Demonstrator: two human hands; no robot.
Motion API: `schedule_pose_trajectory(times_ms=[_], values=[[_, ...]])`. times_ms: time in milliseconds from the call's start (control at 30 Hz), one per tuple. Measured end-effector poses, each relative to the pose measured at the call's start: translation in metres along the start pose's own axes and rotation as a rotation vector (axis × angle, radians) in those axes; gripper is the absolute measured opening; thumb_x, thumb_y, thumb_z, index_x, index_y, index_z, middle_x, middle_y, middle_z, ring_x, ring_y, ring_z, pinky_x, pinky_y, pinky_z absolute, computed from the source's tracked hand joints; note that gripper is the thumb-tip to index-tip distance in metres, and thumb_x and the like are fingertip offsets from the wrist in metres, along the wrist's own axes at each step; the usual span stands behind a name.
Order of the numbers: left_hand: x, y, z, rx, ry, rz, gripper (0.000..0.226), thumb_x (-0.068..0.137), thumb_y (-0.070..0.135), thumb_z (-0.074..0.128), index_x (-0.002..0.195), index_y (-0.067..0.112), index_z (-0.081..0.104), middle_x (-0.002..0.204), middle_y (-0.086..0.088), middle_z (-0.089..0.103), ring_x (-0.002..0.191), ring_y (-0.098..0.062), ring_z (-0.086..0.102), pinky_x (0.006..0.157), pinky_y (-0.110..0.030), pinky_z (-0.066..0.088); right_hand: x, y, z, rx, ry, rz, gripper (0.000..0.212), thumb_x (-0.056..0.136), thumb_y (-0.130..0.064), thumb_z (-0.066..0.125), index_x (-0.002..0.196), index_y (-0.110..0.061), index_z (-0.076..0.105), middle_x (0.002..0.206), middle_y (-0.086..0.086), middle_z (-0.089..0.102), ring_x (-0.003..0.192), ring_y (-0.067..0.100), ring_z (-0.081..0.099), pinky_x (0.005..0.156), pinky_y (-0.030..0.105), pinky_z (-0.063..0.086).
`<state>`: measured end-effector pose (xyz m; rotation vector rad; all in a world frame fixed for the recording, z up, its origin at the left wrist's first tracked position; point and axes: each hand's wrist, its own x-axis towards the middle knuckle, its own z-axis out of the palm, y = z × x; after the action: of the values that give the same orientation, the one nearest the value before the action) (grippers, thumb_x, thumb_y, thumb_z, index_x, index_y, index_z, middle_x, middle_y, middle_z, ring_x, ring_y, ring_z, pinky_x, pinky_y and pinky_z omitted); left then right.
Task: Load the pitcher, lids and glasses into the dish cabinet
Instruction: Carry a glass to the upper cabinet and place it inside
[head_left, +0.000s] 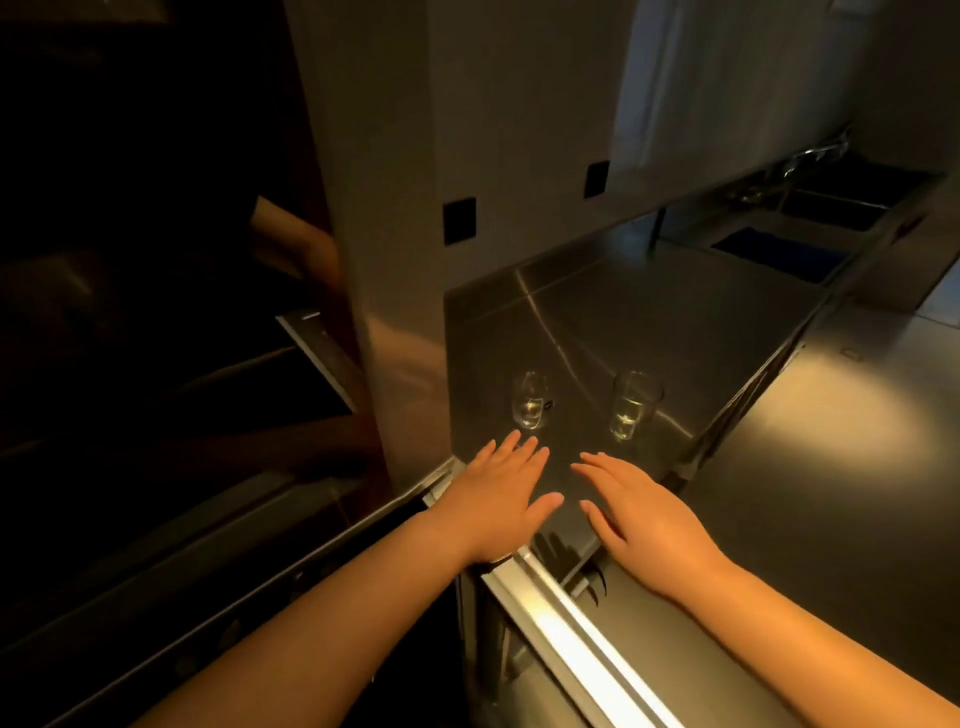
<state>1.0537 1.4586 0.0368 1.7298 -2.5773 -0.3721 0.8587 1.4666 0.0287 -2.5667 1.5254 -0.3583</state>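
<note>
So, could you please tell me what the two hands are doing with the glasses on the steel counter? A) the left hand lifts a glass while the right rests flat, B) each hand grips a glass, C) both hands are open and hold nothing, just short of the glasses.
C: the left hand and right hand have straight, spread fingers near the two glasses, gripping neither.

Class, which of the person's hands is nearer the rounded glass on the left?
Left hand: its fingertips nearly reach the rounded glass. Right hand lies farther right, below the other glass.
</note>
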Motion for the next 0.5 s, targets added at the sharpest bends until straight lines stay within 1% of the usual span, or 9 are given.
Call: schedule_pose_trajectory(times_ms=[100, 233, 333, 500], values=[[0.038, -0.001, -0.002, -0.021, 0.011, -0.053, 0.069, 0.098, 0.051, 0.028, 0.15, 0.016, 0.0, 0.159, -0.003, -0.004, 0.144, -0.016, -0.01, 0.114, -0.033, -0.005, 0.023, 0.029, 0.006, 0.031, 0.008, 0.072, 0.051, 0.097, -0.044, 0.036, 0.145, -0.03, 0.026, 0.152, -0.01, 0.025, 0.14, 0.006, 0.017, 0.11, 0.021, 0.017], [0.093, -0.009, -0.003, 0.022, -0.023, -0.108, 0.076, 0.097, 0.049, 0.035, 0.15, 0.017, -0.008, 0.158, -0.004, -0.012, 0.143, -0.02, -0.014, 0.116, -0.037, -0.003, 0.056, 0.072, 0.008, 0.065, 0.027, 0.157, 0.051, 0.096, -0.038, 0.042, 0.144, -0.026, 0.03, 0.15, -0.005, 0.031, 0.138, 0.01, 0.025, 0.11, 0.027, 0.025], [0.129, -0.015, 0.004, 0.047, -0.04, -0.177, 0.076, 0.097, 0.046, 0.036, 0.149, 0.014, -0.01, 0.157, -0.007, -0.014, 0.143, -0.022, -0.015, 0.117, -0.04, -0.002, 0.079, 0.103, 0.008, 0.041, 0.035, 0.195, 0.05, 0.095, -0.033, 0.047, 0.142, -0.02, 0.034, 0.148, 0.001, 0.035, 0.136, 0.015, 0.03, 0.108, 0.031, 0.03], [0.179, -0.021, 0.023, 0.045, -0.042, -0.274, 0.076, 0.098, 0.04, 0.038, 0.148, 0.011, -0.011, 0.157, -0.01, -0.016, 0.143, -0.026, -0.015, 0.118, -0.041, 0.0, 0.114, 0.144, 0.02, 0.008, -0.002, 0.241, 0.05, 0.093, -0.03, 0.05, 0.14, -0.015, 0.038, 0.146, 0.006, 0.038, 0.134, 0.021, 0.034, 0.107, 0.033, 0.032]])
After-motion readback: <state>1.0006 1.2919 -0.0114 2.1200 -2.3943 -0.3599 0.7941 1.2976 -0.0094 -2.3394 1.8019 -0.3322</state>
